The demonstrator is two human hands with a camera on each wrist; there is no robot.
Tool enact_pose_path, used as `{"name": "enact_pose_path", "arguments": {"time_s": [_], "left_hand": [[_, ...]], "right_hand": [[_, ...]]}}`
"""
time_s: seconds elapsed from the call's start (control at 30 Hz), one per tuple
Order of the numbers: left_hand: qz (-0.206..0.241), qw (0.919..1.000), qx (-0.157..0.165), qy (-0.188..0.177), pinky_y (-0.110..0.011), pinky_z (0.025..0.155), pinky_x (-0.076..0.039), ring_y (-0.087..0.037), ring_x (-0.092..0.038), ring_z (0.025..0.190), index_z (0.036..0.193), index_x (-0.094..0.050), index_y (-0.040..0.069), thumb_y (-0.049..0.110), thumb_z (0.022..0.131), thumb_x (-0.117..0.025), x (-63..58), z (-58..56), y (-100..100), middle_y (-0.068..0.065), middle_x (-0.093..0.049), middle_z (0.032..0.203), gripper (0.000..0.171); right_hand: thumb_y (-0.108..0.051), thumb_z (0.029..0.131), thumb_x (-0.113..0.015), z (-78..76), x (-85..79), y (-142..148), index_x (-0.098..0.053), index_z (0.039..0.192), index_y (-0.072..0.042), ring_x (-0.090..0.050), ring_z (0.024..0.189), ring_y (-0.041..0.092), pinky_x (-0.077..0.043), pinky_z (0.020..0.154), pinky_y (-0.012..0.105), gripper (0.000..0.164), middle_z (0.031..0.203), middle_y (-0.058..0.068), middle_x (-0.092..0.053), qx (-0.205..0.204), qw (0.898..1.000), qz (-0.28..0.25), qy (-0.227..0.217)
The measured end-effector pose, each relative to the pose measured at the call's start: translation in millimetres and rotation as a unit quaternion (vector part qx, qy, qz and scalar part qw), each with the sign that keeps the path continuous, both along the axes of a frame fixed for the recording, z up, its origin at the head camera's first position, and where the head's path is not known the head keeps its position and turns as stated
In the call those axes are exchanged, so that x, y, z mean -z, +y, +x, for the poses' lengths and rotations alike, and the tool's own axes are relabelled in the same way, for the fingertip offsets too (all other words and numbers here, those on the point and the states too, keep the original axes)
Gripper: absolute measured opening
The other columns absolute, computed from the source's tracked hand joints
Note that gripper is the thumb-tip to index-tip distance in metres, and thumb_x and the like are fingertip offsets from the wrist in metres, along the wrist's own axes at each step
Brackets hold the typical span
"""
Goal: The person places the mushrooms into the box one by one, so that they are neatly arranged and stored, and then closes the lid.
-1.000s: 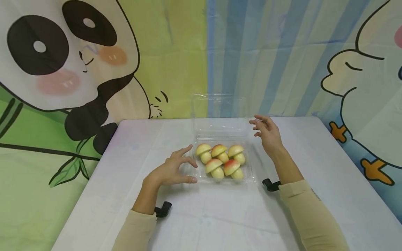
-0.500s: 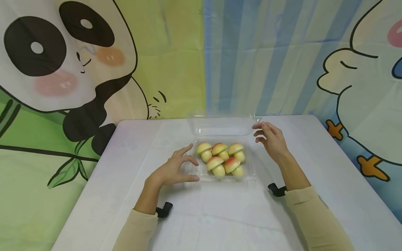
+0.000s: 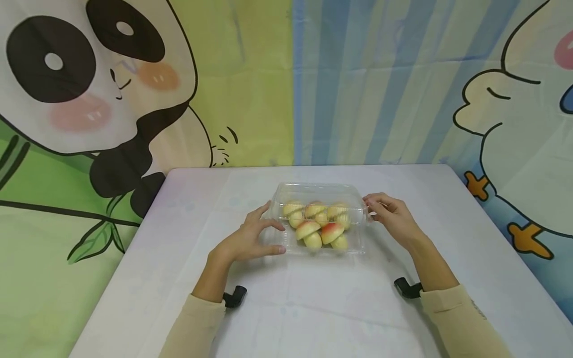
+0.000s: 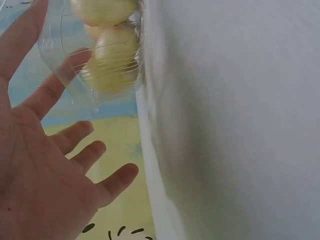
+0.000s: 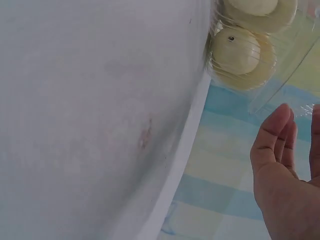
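A clear plastic clamshell box (image 3: 358, 244) lies on the table, holding several mushroom-shaped pieces (image 3: 332, 233) with pale stems and yellow-red caps. Its hinged lid (image 3: 318, 189) is tilted forward over the back row, partly lowered. My right hand (image 3: 394, 218) pinches the lid's right edge between thumb and fingers; in the right wrist view the lid's corner reaches the fingertips of that hand (image 5: 285, 165). At the box's left side my left hand (image 3: 252, 239) is spread, fingers and thumb apart. The left wrist view shows the left palm (image 4: 45, 165) beside the box wall.
The table (image 3: 286, 318) is covered in white cloth. Behind it hangs a cartoon backdrop (image 3: 250, 89) with a panda at left and a white figure at right. Black wrist mounts (image 3: 235, 297) sit at both cuffs.
The lid has swung from upright, forward and down over the mushroom-shaped pieces. My right hand has come down and nearer along with it. My left hand has stayed almost still.
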State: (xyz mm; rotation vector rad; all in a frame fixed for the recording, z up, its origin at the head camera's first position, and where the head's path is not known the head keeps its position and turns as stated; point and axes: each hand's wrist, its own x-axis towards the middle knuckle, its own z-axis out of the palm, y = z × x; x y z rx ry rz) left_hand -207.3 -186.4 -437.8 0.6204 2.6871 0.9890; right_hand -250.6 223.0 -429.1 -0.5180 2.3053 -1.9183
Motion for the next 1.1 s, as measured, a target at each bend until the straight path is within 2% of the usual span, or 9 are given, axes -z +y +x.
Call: {"name": "enact_pose_path", "arguments": {"time_s": [0.1,0.2,0.37,0.43,0.6,0.73,0.87,1.1], "left_hand": [[0.005,1.0000,0.004,0.001,-0.070,0.112,-0.032,-0.035,-0.012,0.156,0.125,-0.068,0.029,0.062,0.082,-0.079,-0.7,-1.1,0.8,0.000,-0.010,0.172,0.055],[0.018,0.9996,0.019,-0.001,-0.068,0.112,-0.033,-0.038,-0.015,0.155,0.128,-0.067,0.028,0.059,0.084,-0.079,-1.4,-2.1,-0.4,-0.005,-0.016,0.171,0.055],[0.071,0.9960,0.049,-0.025,-0.066,0.116,-0.030,-0.037,-0.019,0.155,0.128,-0.068,0.024,0.050,0.088,-0.079,-2.8,-5.4,-11.7,-0.006,-0.022,0.170,0.049],[0.100,0.9925,0.060,-0.036,-0.065,0.116,-0.030,-0.035,-0.023,0.155,0.127,-0.068,0.019,0.043,0.091,-0.078,-4.3,-7.0,-18.9,-0.007,-0.028,0.168,0.044],[0.151,0.9840,0.074,-0.058,-0.060,0.114,-0.038,-0.029,-0.041,0.148,0.114,-0.069,0.008,0.028,0.098,-0.072,-5.5,-10.8,-31.8,-0.009,-0.052,0.153,0.025],[0.163,0.9820,0.058,-0.075,-0.041,0.107,-0.048,-0.026,-0.060,0.127,0.107,-0.069,0.003,0.026,0.103,-0.064,0.3,-13.1,-34.0,-0.010,-0.069,0.128,0.023],[0.169,0.9806,0.049,-0.087,-0.029,0.094,-0.051,-0.031,-0.067,0.108,0.105,-0.067,0.002,0.027,0.104,-0.063,4.7,-13.9,-30.0,-0.016,-0.073,0.110,0.025],[0.153,0.9818,0.036,-0.106,-0.029,0.080,-0.053,-0.033,-0.066,0.091,0.104,-0.063,0.007,0.029,0.104,-0.062,3.7,-10.6,-20.2,-0.011,-0.070,0.093,0.022]], "right_hand": [[-0.026,0.109,-0.053,4.1,-0.3,5.9,-0.059,0.130,0.006,-0.060,0.107,0.018,-0.057,0.088,0.028,0.039,0.134,0.012,-0.056,-0.013,0.999,0.050,0.000],[-0.025,0.108,-0.055,8.3,-1.4,10.3,-0.061,0.128,0.005,-0.060,0.108,0.029,-0.059,0.088,0.034,0.036,0.139,0.017,-0.050,-0.032,0.995,0.093,0.010],[-0.021,0.107,-0.057,15.4,-2.6,12.8,-0.061,0.131,0.004,-0.062,0.110,0.043,-0.059,0.089,0.045,0.034,0.143,0.020,-0.047,-0.065,0.989,0.133,0.025],[-0.022,0.107,-0.058,17.8,-3.4,12.9,-0.060,0.135,0.001,-0.064,0.110,0.043,-0.059,0.090,0.046,0.036,0.140,0.018,-0.050,-0.070,0.986,0.148,0.018],[-0.027,0.105,-0.061,23.2,-4.0,13.4,-0.060,0.138,-0.006,-0.070,0.106,0.034,-0.056,0.091,0.034,0.039,0.137,0.014,-0.059,-0.074,0.979,0.190,-0.002],[-0.027,0.104,-0.064,29.3,-2.1,13.3,-0.057,0.141,-0.008,-0.068,0.110,0.030,-0.055,0.090,0.031,0.042,0.140,0.015,-0.059,-0.090,0.976,0.196,-0.018],[-0.026,0.103,-0.066,34.7,-1.2,11.8,-0.051,0.145,-0.007,-0.068,0.109,0.029,-0.058,0.087,0.031,0.049,0.134,0.018,-0.059,-0.097,0.976,0.193,-0.029],[-0.023,0.103,-0.065,38.8,-2.1,7.4,-0.039,0.149,-0.006,-0.071,0.097,0.030,-0.060,0.086,0.037,0.055,0.121,0.022,-0.064,-0.097,0.977,0.180,-0.068]]}}
